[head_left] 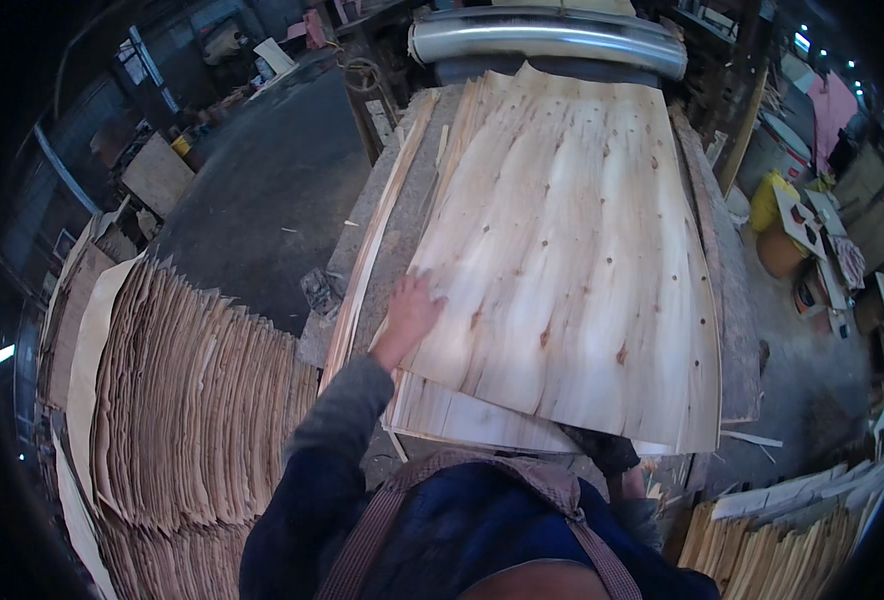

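Note:
A large pale wood veneer sheet (572,250) with knots and small holes lies over the work table in front of me. My left hand (412,315) rests open on its left edge, fingers spread. At the near right edge, my right hand (634,483) reaches in below the sheet, next to a dark patch that looks like a glove. Its fingers are hidden. Under the raised near edge, another veneer sheet (462,415) shows.
A shiny metal roller (552,42) spans the table's far end. Long wood strips (387,220) lie along the left side. A tall stack of veneer sheets (197,390) stands at left, another stack (772,545) at near right. Buckets and a yellow bag (770,200) sit at right.

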The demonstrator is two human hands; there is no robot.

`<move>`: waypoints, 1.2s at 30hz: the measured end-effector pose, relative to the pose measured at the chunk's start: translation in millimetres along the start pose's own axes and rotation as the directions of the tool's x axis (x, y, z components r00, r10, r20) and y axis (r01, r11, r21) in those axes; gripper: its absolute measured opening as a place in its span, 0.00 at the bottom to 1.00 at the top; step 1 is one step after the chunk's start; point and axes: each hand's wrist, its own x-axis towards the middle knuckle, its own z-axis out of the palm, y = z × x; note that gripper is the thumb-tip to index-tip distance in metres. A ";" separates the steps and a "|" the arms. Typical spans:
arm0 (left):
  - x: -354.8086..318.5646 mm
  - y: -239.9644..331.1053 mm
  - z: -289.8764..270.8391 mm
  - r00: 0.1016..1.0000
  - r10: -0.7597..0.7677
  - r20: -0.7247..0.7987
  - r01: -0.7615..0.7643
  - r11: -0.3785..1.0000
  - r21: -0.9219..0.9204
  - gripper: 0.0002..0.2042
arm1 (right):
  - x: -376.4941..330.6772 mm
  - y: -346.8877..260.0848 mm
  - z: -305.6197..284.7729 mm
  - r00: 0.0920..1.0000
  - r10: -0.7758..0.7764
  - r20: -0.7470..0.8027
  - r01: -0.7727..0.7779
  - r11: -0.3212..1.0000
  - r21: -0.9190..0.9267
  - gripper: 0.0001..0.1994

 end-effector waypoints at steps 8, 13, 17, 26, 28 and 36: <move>5.3 -93.3 63.6 0.937 -0.301 0.180 0.285 0.952 0.107 0.23 | -12.2 22.0 18.3 0.973 0.107 -0.206 0.035 0.809 0.587 0.25; -7.5 -136.4 41.7 0.878 -0.220 0.425 0.398 0.828 -0.396 0.17 | -19.3 44.5 -14.4 0.883 0.049 -0.467 0.215 0.842 0.494 0.20; -44.0 -112.8 55.3 0.628 -0.380 0.679 0.738 0.013 -0.675 0.15 | -15.1 29.3 -54.2 0.761 0.041 -0.647 0.317 0.848 0.426 0.16; 97.1 -86.3 79.4 0.947 -0.273 0.171 0.318 0.720 -0.616 0.18 | 143.6 -40.9 -91.1 0.804 -0.046 -0.593 0.431 0.732 0.527 0.15; 102.5 -77.1 76.3 0.949 -0.293 0.116 0.300 0.731 -0.613 0.19 | 179.0 -53.2 -104.0 0.818 -0.074 -0.571 0.380 0.815 0.438 0.15; -35.2 -33.0 60.3 0.963 -0.227 0.145 0.237 0.970 -0.057 0.28 | 287.6 -52.5 -124.7 0.913 -0.323 -0.248 0.407 0.744 0.530 0.15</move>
